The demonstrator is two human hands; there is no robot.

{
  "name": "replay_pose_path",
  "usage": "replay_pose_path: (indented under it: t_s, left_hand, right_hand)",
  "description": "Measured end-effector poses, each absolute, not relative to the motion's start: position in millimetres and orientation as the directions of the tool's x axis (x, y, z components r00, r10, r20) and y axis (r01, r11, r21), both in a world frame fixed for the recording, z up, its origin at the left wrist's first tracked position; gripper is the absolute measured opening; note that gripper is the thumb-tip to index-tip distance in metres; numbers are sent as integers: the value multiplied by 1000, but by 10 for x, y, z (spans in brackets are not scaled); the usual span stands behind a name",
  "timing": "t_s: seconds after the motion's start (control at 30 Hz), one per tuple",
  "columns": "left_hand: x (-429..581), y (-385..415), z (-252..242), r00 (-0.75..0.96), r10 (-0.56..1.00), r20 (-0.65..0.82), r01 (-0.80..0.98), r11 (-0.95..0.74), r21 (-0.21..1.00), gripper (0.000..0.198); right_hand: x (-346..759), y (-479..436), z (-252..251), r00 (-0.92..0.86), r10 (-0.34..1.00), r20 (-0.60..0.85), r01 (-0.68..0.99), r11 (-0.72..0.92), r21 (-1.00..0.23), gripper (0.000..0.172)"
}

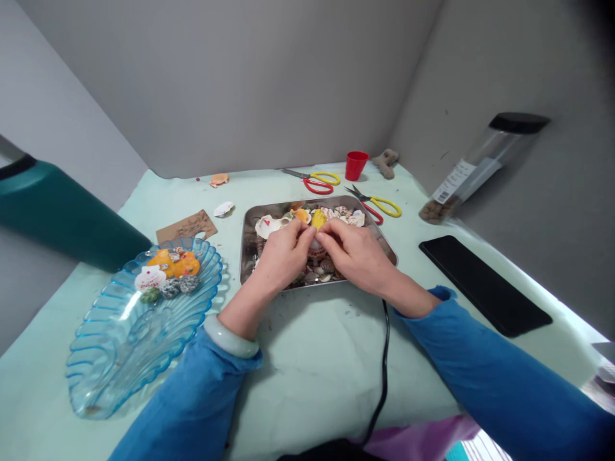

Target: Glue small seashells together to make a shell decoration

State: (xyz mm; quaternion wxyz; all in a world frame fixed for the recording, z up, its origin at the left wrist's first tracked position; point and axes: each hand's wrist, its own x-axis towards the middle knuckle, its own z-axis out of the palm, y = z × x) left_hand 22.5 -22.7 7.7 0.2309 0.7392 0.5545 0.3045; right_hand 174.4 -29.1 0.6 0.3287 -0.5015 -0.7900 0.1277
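A metal tray [246, 256] full of seashells stands in the middle of the table. Over it, my left hand [287, 251] and my right hand [356, 254] meet, thumbs and fingers pinched close together. Whatever lies between the fingertips is too small or hidden to make out. Just behind them shows a yellow shell [318, 218]; I cannot tell whether they touch it. A large white shell [267, 226] sits at the tray's left, beyond my left hand. Parts of the tray's contents are covered by my hands.
At left, a blue shell-shaped dish [115, 384] holds decorated shells beside a teal bottle [62, 205]. Behind the tray lie two pairs of scissors [319, 186] and a red cup [356, 166]. A black phone [483, 282] and a clear jar [461, 182] are at right; a black cable [385, 358] runs in front.
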Motion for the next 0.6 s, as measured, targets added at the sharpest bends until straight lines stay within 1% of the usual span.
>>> replay_pose_path:
  t_s: [0.37,0.6]
  left_hand:
    - [226,-224,57,184,963,198,682,-270,680,28]
    - [230,-225,46,200,968,150,609,-243,755,24]
  right_hand:
    - [1743,-277,-18,-295,863,410,691,489,-532,17]
    - [1750,-275,-1,-263,867,422,672,479,-564,15]
